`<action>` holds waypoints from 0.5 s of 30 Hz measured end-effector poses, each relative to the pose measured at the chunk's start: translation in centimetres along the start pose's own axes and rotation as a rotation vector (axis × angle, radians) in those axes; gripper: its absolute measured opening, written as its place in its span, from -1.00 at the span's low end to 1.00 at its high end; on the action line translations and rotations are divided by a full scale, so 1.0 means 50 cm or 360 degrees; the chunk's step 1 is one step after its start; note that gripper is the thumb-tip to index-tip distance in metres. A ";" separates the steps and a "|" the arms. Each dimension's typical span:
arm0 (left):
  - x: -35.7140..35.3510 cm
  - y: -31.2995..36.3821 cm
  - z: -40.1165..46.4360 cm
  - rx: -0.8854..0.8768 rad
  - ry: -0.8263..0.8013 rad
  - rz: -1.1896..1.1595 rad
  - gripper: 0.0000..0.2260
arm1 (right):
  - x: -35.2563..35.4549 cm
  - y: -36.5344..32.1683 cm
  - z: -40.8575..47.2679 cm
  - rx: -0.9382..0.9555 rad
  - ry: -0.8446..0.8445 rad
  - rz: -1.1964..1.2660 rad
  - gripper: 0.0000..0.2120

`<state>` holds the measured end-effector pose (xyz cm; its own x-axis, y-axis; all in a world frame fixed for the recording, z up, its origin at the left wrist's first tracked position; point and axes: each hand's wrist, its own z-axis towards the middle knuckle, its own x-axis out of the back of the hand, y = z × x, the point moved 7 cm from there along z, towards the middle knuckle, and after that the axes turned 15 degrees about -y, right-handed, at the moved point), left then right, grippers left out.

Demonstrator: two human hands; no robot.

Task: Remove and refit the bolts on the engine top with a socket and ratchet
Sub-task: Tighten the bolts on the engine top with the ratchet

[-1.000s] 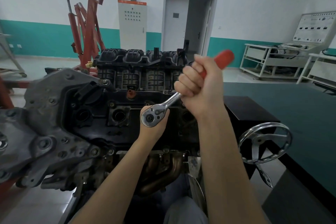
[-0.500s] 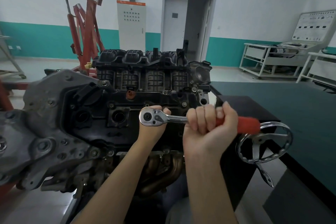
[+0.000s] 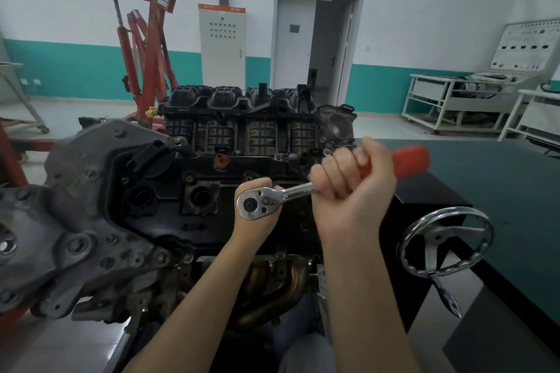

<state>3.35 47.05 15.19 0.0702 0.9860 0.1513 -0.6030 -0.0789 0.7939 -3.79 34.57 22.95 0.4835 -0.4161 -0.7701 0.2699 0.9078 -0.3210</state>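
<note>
The ratchet (image 3: 263, 201) is sitting above the black valve cover (image 3: 169, 215) of the engine, near its middle. Its chrome head is rounded and glossy, showing a dark centre drive and a small switch beside it, and a polished shank is running up and to the right into a red handle (image 3: 409, 159), whose rounded end is sticking out past the fist. The socket and the bolt beneath the head are hidden.

The right hand (image 3: 351, 188) is making a closed grip around the handle where chrome meets red, knuckles facing left, slightly blurred. The left hand (image 3: 257, 221) is lying under the ratchet head, fingers curling up behind it; whether its grip is wrapping the socket below cannot be told.

The cover is looking oily and dull, with two open round wells (image 3: 200, 197) left of the ratchet and a small reddish cap (image 3: 220, 160) behind them. A ribbed black intake manifold (image 3: 242, 118) is rising at the rear, and a grey cast bracket (image 3: 60, 221) is bolted on the left. A chrome handwheel (image 3: 445, 239) is standing to the right, against a dark counter (image 3: 500, 191).
</note>
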 end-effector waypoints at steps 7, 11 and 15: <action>0.005 0.006 0.005 0.0032 0.0038 0.0166 -0.52 | 0.021 0.001 -0.045 0.0204 0.0082 0.0068 -0.64; 0.002 -0.032 0.003 0.0352 0.0012 0.0172 -0.65 | -0.025 0.007 0.041 -0.0213 -0.0165 -0.0126 -0.59; 0.000 -0.012 0.004 0.0107 0.0025 0.0184 -0.54 | -0.062 0.035 0.091 -0.0601 -0.0317 -0.0288 -0.58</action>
<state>3.86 47.09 14.84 -0.0094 0.9719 0.2353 -0.5516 -0.2013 0.8095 -0.99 37.22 27.28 0.6172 -0.5383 -0.5738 0.0607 0.7597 -0.6474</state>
